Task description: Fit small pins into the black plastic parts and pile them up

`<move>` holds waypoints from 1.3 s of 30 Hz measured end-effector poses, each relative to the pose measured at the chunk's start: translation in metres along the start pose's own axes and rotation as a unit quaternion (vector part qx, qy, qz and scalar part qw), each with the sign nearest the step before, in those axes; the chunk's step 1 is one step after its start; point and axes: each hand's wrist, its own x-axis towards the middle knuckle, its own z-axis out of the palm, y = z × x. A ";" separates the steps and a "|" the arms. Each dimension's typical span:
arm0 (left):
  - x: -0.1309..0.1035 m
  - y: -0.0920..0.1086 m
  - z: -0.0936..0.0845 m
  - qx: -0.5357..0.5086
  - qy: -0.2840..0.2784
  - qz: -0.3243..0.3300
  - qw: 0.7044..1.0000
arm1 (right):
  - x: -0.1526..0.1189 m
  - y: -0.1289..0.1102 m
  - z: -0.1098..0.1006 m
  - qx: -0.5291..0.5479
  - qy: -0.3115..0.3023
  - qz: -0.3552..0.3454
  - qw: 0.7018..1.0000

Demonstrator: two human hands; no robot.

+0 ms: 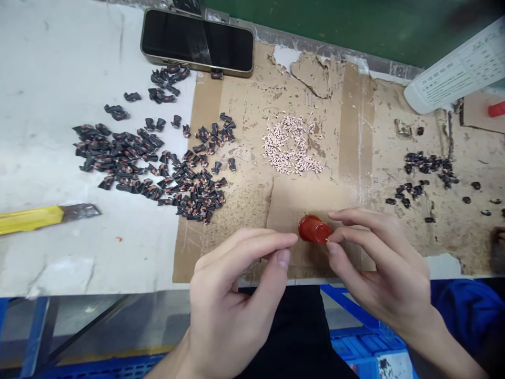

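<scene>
My left hand (240, 300) is over the front edge of the table, thumb and forefinger closed towards each other; what they hold, if anything, is hidden. My right hand (379, 263) pinches thumb and forefinger together beside a small red cup (314, 229). A tiny pale speck shows at the right fingertips, too small to name. The cup is on the cardboard (252, 210) between both hands. Beyond it lies a loose pile of tiny pinkish-white pieces (282, 147). Left of that, many small black parts with reddish marks (201, 184) are heaped.
A phone (197, 41) lies at the back. A yellow cutter knife (35, 218) rests at the left. Small shiny black pieces (428, 163) are scattered at the right, below a tilted white bottle (453, 68). Blue crates (366, 347) stand under the table.
</scene>
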 end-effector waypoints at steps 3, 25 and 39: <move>0.005 0.004 0.005 -0.031 -0.019 -0.041 0.998 | 0.000 -0.005 -0.006 0.060 0.009 0.061 0.996; 0.009 0.015 0.027 -0.330 -0.131 -0.264 0.897 | 0.005 -0.028 -0.019 0.388 -0.008 0.220 0.895; 0.016 0.022 0.020 -0.284 -0.123 -0.224 0.924 | 0.012 -0.022 -0.021 0.336 0.012 0.164 0.927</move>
